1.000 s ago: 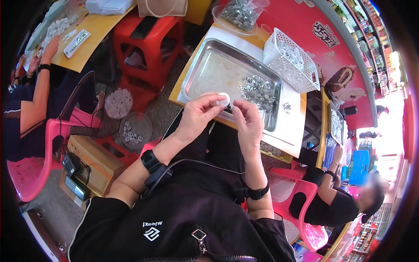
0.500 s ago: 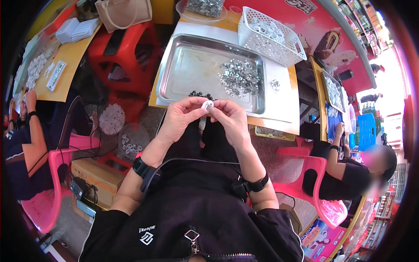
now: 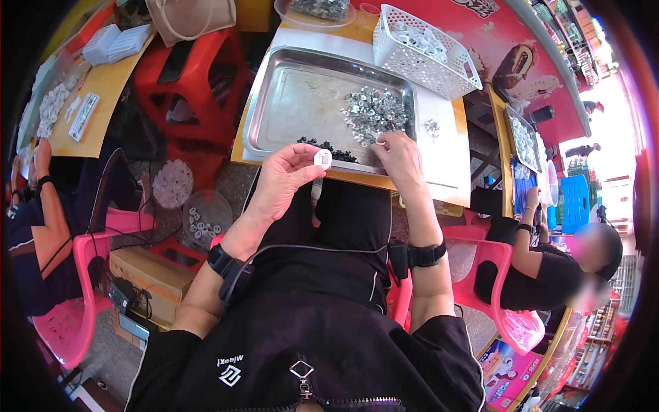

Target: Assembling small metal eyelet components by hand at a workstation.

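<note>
A small white plastic piece, oval with a recess in its face, is pinched between the thumb and fingers of my left hand just over the tray's near edge. My right hand reaches into the steel tray, its fingertips pressed together at the near side of a heap of small shiny metal parts. Whatever lies between those fingertips is too small to make out. Beside my left hand, small black parts lie along the tray's near edge, partly covered by that hand.
A white perforated basket of white pieces stands behind the tray. A few metal parts lie on the paper at right. Red stools stand to the left. Co-workers sit on pink chairs on both sides.
My right hand has left the white piece and moved right and forward to the metal parts. My left hand keeps the piece, now turned face-up. More black parts show.
</note>
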Available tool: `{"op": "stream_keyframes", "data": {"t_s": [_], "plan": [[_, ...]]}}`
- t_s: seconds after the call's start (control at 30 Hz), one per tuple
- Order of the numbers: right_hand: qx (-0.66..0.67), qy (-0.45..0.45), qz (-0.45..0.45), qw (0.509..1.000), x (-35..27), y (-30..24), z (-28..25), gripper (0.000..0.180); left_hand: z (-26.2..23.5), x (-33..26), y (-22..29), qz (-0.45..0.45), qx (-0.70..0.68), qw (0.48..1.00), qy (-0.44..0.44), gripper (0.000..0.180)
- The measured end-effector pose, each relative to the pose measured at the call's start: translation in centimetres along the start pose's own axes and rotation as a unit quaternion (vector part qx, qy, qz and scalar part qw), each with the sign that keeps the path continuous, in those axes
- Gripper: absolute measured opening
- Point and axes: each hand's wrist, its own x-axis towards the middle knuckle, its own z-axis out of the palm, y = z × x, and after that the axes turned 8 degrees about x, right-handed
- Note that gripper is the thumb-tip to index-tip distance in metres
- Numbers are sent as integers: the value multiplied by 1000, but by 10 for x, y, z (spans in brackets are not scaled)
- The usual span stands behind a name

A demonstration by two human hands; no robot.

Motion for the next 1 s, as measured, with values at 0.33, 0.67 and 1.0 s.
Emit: {"op": "stream_keyframes", "data": {"t_s": [0.33,0.67,1.0], "plan": [[7,-42,86,995,0,-10,-7,15,-1,-3,6,-15,-42,999,-2,33],[500,-53,51,863,-34,-80,-4,9,-2,-3,7,-44,-161,984,-55,32],[173,37,-210,962,-42,-98,9,15,1,-5,8,-51,-170,983,-43,30]]}}
